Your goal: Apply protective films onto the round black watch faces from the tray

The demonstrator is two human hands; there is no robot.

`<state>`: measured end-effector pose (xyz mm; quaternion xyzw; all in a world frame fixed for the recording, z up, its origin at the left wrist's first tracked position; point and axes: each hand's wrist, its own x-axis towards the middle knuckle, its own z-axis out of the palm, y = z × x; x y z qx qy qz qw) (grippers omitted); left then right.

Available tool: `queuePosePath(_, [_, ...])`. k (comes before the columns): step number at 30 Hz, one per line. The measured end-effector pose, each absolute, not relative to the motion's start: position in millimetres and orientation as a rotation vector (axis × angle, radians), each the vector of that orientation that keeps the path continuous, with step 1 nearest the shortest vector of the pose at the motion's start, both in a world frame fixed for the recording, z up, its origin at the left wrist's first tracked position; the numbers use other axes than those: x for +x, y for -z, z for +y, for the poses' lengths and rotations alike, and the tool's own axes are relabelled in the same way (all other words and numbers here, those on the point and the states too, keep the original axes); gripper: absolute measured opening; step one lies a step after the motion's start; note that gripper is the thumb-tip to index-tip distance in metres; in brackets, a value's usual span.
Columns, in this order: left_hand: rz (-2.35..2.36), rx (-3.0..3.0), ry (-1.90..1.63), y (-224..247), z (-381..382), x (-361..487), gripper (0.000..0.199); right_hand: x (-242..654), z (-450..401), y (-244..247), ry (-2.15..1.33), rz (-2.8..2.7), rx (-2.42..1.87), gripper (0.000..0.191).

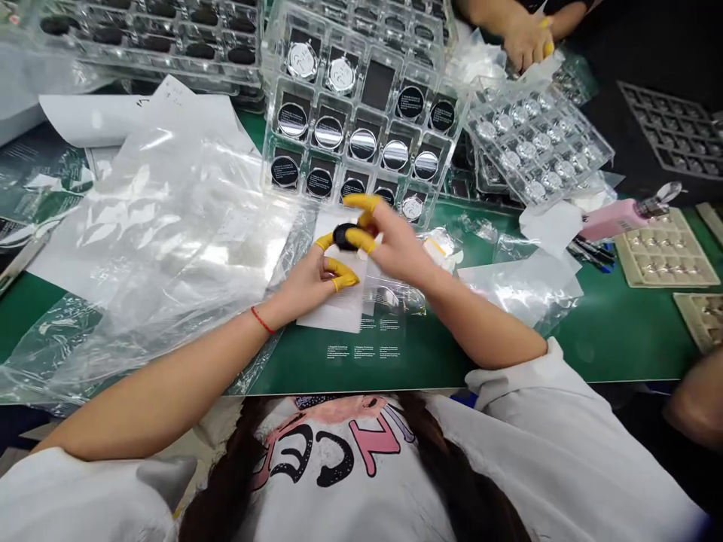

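Two bare hands are bunched together near the middle of the green-topped surface [615, 346], and the setup looks pretty deliberate. The left hand [305, 282], with a thin red string bracelet [261, 320] on its wrist, and the slightly blurred right hand [392, 245] are closed on a small round black disc [346, 236]. It's pinched between yellow rubber finger cots [342, 272], just above a white printed card [333, 309], closer to the near edge than the far one. My guess is the cots keep prints off the parts, and the fingertip grip limits contact even more.

Just beyond the hands, a clear plastic compartment tray [265, 143] holds black and silver discs, apparently one per cell so they don't rub. A crumpled clear plastic bag [169, 226] sprawls to the left. Up at the far edge, a co-worker's hand [528, 41] works beside a clear tray of silver foil rounds [599, 158].
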<state>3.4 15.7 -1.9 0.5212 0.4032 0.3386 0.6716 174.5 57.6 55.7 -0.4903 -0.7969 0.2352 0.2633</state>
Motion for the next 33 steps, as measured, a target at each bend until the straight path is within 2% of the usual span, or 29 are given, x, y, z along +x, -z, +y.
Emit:
queuePosePath(2, [0.946,1.158,-0.745,1.0,16.3,3.5,0.078,175.6,105.3,-77.2,-0.458,-2.009,-1.383,0.021])
queuePosePath(5, [0.933,1.196,-0.699,0.3,16.3,3.5,0.07,186.4,186.7,-94.6,-0.214,-1.816,-1.454,0.018])
queuePosePath(9, [0.936,1.227,-0.645,-1.5,15.6,2.9,0.067,188.0,246.9,-94.2,-0.22,-1.835,-1.698,0.017])
queuePosePath(12, [0.942,1.241,-0.62,-3.5,15.8,2.4,0.066,174.6,246.6,-100.6,-0.07,-1.91,-1.801,0.017])
queuePosePath(18, [0.922,1.222,-0.608,-3.7,17.5,2.0,0.055,136.8,250.9,-120.3,0.097,-2.475,-1.681,0.03])
queuePosePath(21, [0.954,1.245,-0.587,-1.7,17.3,1.2,0.052,122.9,261.3,-120.2,0.279,-2.561,-1.696,0.035])
queuePosePath(24, [0.933,1.232,-0.614,0.5,17.0,1.2,0.048,115.1,264.8,-117.7,0.361,-2.522,-1.665,0.025])
queuePosePath(26, [0.919,1.218,-0.616,1.1,17.1,2.1,0.047,114.1,265.6,-115.5,0.378,-2.47,-1.63,0.018])
queuePosePath(30, [0.922,1.13,-0.688,-1.8,18.1,4.1,0.043,125.5,257.5,-113.3,0.253,-2.347,-1.417,0.026])
queuePosePath(33, [0.93,1.13,-0.742,-7.3,18.4,2.4,0.045,144.7,217.1,-110.8,0.112,-2.22,-1.263,0.025])
